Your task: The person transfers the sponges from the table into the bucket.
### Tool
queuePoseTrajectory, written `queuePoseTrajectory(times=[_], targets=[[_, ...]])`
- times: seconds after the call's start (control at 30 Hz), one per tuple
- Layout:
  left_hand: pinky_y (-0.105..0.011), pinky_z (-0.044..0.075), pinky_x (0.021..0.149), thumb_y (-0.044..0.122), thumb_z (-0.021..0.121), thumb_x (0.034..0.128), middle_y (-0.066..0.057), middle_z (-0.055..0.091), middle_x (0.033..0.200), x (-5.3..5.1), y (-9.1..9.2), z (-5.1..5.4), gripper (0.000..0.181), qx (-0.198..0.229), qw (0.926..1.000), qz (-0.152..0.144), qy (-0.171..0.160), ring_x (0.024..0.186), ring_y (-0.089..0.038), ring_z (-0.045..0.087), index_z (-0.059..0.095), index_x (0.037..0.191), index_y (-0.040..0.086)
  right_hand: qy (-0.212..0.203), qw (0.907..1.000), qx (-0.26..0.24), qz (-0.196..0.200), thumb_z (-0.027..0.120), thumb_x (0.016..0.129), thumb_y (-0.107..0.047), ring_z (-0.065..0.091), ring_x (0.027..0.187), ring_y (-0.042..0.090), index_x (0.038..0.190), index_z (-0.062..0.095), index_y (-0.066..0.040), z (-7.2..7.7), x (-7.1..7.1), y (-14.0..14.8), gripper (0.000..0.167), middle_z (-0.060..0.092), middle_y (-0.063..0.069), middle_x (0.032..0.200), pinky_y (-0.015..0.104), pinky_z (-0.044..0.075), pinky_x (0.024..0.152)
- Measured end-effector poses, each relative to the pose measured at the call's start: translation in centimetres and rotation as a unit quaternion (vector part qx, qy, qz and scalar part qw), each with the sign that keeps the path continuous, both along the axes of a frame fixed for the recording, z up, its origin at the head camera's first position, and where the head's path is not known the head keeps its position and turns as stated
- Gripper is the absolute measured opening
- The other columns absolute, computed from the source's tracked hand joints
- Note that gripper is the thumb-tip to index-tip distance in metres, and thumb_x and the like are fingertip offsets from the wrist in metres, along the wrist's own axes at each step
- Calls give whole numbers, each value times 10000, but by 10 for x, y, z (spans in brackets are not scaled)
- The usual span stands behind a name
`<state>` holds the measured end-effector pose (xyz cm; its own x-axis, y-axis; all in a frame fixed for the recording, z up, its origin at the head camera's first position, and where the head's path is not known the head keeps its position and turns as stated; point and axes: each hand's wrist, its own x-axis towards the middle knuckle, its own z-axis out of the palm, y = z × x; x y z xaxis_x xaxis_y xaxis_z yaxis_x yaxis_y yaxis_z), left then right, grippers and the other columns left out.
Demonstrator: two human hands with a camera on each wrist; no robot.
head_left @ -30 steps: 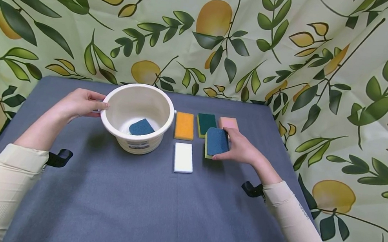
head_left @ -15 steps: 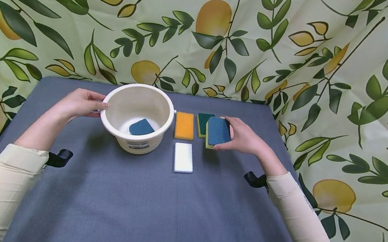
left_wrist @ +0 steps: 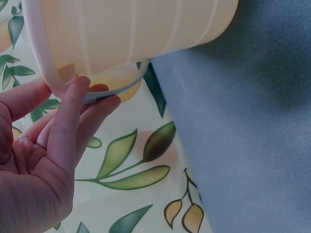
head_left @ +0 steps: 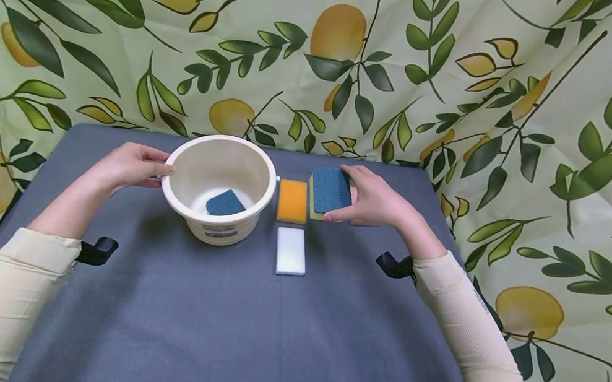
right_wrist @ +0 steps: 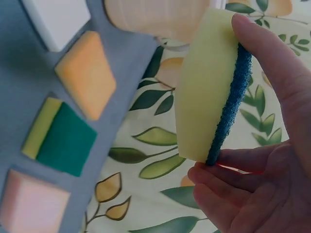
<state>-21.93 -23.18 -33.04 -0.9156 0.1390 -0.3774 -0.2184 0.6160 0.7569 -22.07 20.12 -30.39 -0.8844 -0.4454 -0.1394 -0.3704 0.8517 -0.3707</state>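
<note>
My left hand (head_left: pixel 135 168) grips the left rim of a cream plastic basin (head_left: pixel 249 225). In the left wrist view its thumb and fingers hold the rim by the thin wire-like handle (left_wrist: pixel 129 87). A blue-faced sponge (head_left: pixel 225 203) lies on the basin's floor. With thumb and fingers, my right hand (head_left: pixel 378 200) pinches a sponge (head_left: pixel 331 190) that has a blue scouring face and a pale yellow body. This one is raised above the table, right of the orange sponge (head_left: pixel 292 202). It hides the green-faced sponge (right_wrist: pixel 65 141) from the head view, though the right wrist view shows it.
Below the orange sponge lies a white sponge block (head_left: pixel 291 252). A pink sponge (right_wrist: pixel 34 204) sits near the green one, mostly behind my right hand in the head view. Blue-grey cloth covers the table (head_left: pixel 246 334); a leaf-and-lemon curtain (head_left: pixel 297 59) hangs behind it.
My right hand has carried the sponge up and leftward, from in front of the green and pink sponges to over the green one. The left hand keeps its hold on the basin.
</note>
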Motion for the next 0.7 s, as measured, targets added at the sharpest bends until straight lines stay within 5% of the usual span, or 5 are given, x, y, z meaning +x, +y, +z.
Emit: queuePoseTrajectory(times=[0.17, 0.7], targets=[[-361, 568, 860, 215, 575, 994, -327, 425, 1388, 0, 1, 0, 584, -52, 10000, -27, -36, 1045, -285, 595, 369, 1435, -108, 47, 9999, 73, 99, 820, 696, -547, 432, 1238, 309, 1521, 281, -47, 9, -3, -10, 1105, 346, 160, 1500, 467, 418, 1030], [-351, 567, 858, 209, 572, 993, -328, 438, 1369, 2, 1, 0, 580, -66, 10000, -13, 35, 1041, -289, 591, 371, 1430, -115, 168, 9988, 138, 431, 788, 705, -596, 401, 1286, 279, 1513, 305, -49, 27, -16, -45, 1088, 367, 140, 1494, 461, 397, 1071]])
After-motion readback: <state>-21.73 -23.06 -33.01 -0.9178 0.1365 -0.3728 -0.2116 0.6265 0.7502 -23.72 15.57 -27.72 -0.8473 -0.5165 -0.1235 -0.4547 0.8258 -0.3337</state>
